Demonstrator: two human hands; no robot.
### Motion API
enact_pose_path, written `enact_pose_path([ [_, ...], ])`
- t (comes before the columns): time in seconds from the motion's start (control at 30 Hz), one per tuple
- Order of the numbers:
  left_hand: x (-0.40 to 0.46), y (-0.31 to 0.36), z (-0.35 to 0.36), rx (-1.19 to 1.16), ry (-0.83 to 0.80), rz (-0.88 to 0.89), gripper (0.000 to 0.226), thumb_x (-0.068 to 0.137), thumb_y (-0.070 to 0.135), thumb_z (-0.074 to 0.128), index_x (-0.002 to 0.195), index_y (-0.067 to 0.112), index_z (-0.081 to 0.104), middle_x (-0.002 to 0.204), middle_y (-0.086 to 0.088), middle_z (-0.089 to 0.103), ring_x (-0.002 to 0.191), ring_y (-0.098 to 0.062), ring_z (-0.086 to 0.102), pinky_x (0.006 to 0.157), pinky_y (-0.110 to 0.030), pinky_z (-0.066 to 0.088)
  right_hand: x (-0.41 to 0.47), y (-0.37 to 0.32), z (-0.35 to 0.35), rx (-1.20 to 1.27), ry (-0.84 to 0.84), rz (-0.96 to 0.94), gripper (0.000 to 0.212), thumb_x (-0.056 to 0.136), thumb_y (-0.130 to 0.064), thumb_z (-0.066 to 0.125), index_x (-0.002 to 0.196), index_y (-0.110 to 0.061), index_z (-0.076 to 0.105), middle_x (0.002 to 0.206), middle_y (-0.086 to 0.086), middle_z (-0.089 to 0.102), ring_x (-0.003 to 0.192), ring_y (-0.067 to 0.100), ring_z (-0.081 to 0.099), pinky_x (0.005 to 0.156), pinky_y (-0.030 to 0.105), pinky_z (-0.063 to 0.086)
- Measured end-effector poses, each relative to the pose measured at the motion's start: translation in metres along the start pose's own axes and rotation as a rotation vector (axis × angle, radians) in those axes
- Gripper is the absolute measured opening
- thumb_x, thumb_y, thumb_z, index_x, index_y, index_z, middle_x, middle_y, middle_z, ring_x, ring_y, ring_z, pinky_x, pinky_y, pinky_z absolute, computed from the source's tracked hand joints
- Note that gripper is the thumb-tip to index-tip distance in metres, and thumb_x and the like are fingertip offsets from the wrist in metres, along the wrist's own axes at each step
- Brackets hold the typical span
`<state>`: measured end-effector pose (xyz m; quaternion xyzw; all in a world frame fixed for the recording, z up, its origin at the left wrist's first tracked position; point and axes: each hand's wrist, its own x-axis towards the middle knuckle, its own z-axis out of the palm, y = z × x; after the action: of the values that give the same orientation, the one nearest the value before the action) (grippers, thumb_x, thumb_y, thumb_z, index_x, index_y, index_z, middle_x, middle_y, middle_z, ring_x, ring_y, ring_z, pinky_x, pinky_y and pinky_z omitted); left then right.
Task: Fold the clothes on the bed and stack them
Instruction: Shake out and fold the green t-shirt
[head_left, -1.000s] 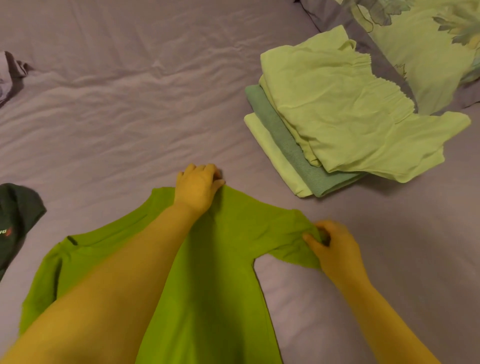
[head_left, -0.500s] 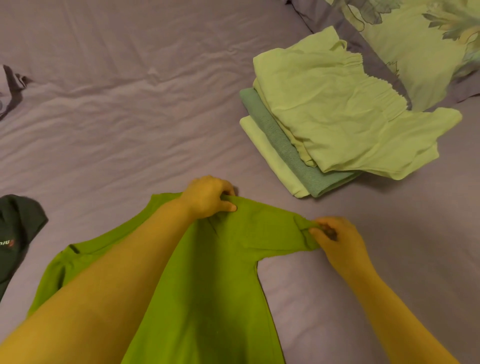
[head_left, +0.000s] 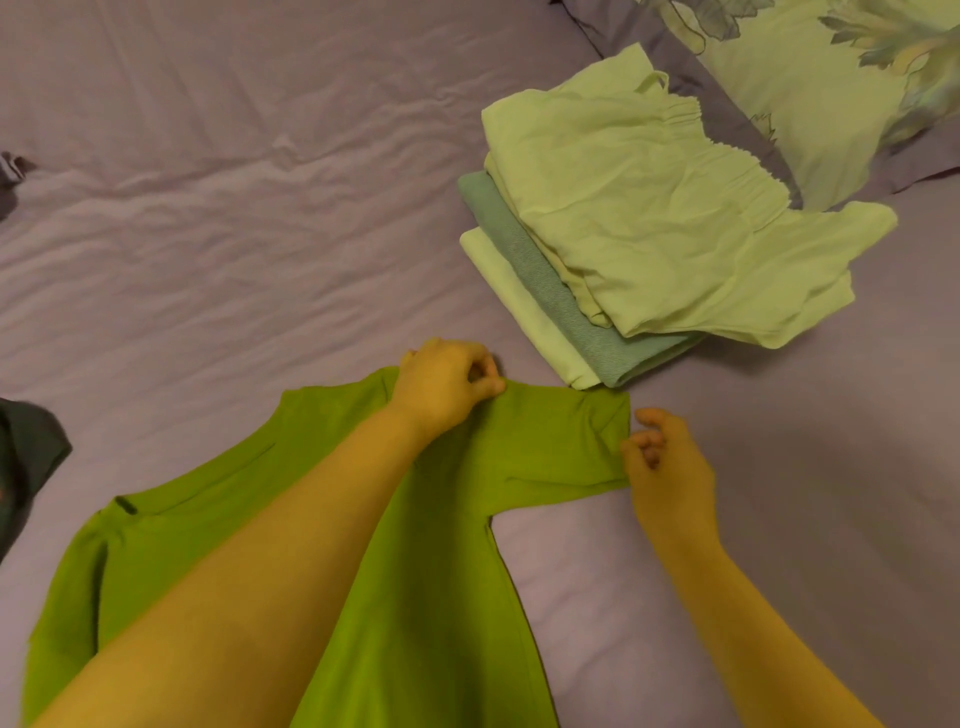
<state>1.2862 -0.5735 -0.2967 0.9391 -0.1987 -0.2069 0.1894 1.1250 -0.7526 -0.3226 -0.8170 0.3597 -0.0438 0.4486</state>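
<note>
Bright green cloth fills the near middle of the scene: a green T-shirt (head_left: 441, 597) spread flat on the mauve bed sheet (head_left: 234, 234), its body running toward the near edge, one short sleeve stretched out to the right and the other lying at the near left. The fabric is plain and smooth, with a dark slit showing at the collar on the left side.

At the shirt's far edge, the left hand (head_left: 447, 387) is closed, thumb and fingers pinching the cloth at the shoulder seam. The right hand (head_left: 670, 467) sits at the end of the right sleeve with its fingers loosely curled and parted; they touch the sleeve's hem, but whether they actually grip it cannot be told.

Just beyond the sleeve, to the far right, rests a stack of folded clothes (head_left: 649, 244): a pale yellow-green piece at the bottom, a grey-green one above it, and a pale green garment with a gathered waistband on top. A floral pillow (head_left: 810, 78) lies behind the stack. A dark garment (head_left: 28, 457) shows at the left edge.
</note>
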Motion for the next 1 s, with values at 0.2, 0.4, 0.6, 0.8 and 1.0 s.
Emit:
enact_pose_path([
  [0.2,-0.014,0.004,0.016,0.128,0.24,0.108,0.023,0.081,0.028,0.069,0.104,0.023,0.067,0.111,-0.004,0.056,0.111,-0.031,0.044,0.082,-0.034,0.032,-0.013,0.002,0.004,-0.135,0.017,-0.115,0.043,0.087,-0.056,0.052,0.093,-0.014,0.063,0.099,0.003,0.059,0.095,0.025,0.054,0.08,0.047,0.047],
  [0.4,-0.071,0.004,0.054,0.024,0.272,0.171,0.033,0.089,0.04,0.043,0.093,0.024,0.071,0.097,0.0,0.066,0.1,-0.028,0.06,0.081,-0.039,0.044,-0.015,0.003,0.005,-0.194,0.005,-0.207,0.031,0.082,-0.05,0.059,0.066,-0.026,0.048,0.089,0.001,0.059,0.088,0.032,0.054,0.07,0.04,0.039],
  [0.6,-0.091,0.009,0.081,0.222,0.046,0.148,0.066,0.097,0.058,0.009,0.132,0.027,0.056,0.145,-0.005,0.046,0.138,-0.034,0.036,0.109,-0.056,0.017,-0.018,-0.006,-0.007,0.092,-0.023,-0.155,0.014,0.092,-0.02,0.059,0.085,-0.015,0.048,0.057,-0.002,0.041,0.053,0.011,0.037,0.051,0.024,0.033],
  [0.8,-0.09,0.009,0.073,0.29,0.073,0.087,0.063,0.089,0.06,0.025,0.137,0.028,0.05,0.15,-0.008,0.038,0.14,-0.038,0.027,0.108,-0.063,0.015,-0.01,0.023,-0.011,-0.411,0.06,-0.215,0.045,0.092,-0.052,0.043,0.107,-0.013,0.058,0.062,0.005,0.059,0.07,0.028,0.06,0.093,0.045,0.037],
  [1.0,-0.091,0.005,0.083,0.362,-0.036,0.05,0.098,0.065,0.084,-0.001,0.15,0.035,-0.01,0.158,-0.004,-0.019,0.14,-0.028,-0.028,0.11,-0.06,-0.015,-0.002,0.012,-0.003,-0.709,0.079,-0.342,0.043,0.086,-0.043,0.063,0.104,-0.003,0.062,0.073,0.019,0.066,0.076,0.036,0.062,0.089,0.048,0.036],
])
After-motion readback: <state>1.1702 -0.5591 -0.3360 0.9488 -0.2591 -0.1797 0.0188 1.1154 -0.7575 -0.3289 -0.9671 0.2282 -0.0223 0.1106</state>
